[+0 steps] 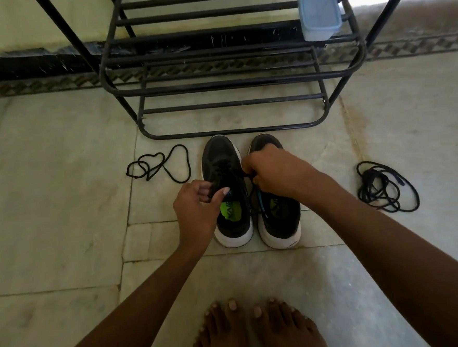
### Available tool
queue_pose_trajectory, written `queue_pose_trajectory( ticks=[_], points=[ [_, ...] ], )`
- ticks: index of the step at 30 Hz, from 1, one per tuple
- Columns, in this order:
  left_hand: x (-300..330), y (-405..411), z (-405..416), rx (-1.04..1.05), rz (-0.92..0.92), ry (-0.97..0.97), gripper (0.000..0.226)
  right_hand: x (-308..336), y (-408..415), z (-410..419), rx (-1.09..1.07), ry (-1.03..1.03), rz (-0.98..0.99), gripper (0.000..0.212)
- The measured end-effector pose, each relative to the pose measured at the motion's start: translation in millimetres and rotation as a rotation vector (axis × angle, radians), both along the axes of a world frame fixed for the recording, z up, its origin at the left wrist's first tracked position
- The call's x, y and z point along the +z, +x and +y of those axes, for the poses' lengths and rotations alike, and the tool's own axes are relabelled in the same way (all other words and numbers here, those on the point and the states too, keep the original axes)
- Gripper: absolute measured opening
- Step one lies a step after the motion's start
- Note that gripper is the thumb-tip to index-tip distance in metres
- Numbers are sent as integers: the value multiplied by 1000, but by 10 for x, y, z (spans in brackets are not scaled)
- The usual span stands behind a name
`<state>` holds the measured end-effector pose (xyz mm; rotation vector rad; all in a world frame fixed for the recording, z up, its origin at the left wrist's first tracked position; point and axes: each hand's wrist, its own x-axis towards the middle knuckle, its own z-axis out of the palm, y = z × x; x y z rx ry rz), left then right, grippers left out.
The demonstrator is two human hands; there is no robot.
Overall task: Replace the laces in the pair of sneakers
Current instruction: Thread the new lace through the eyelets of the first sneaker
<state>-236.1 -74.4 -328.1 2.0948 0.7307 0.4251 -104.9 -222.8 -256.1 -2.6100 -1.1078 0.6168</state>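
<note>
I look down and see my two bare feet (pixel 256 331) closest to me on the stone floor (pixel 64 239). Just past them stand two black sneakers with white soles, side by side, heels toward me.

My left hand (pixel 195 208) is over the left sneaker (pixel 227 189). Its thumb and first finger come together on what looks like a black lace end by the shoe's opening. My right hand (pixel 272 171) is over the right sneaker (pixel 276 202), near the gap between the two shoes. Its fingers are curled, and they seem to pinch a thin black lace (pixel 254 196) that hangs down from them. I cannot tell which shoe that lace runs into.

I think I am tightening or tying a lace now. To do it well, I should pull both ends the same amount, so one side does not get too long. I should hold the ends close to the tips and keep the shoe flat on the floor.

Now I count. Two sneakers. Two hands. Two feet. One loose lace (pixel 158 164) lies on the floor to the left. One tangled pile of lace (pixel 386 186) lies well off to the right.

Farthest away is one black metal rack (pixel 229 84). One pale blue box with a lid (pixel 319 15) sits on it.
</note>
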Motion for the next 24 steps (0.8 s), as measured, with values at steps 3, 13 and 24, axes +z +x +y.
queue_pose_trajectory(
  ticks=[3,13,24],
  points=[
    [52,0,-12,-33,28,8,40,73,5,-63,-28,65,123,21],
    [175,264,-112,-534,99,254,35,389,10,-255,-162,330,362,18],
    [218,250,-22,-626,-74,156,12,395,129,-404,-185,190,192,5]
  ],
)
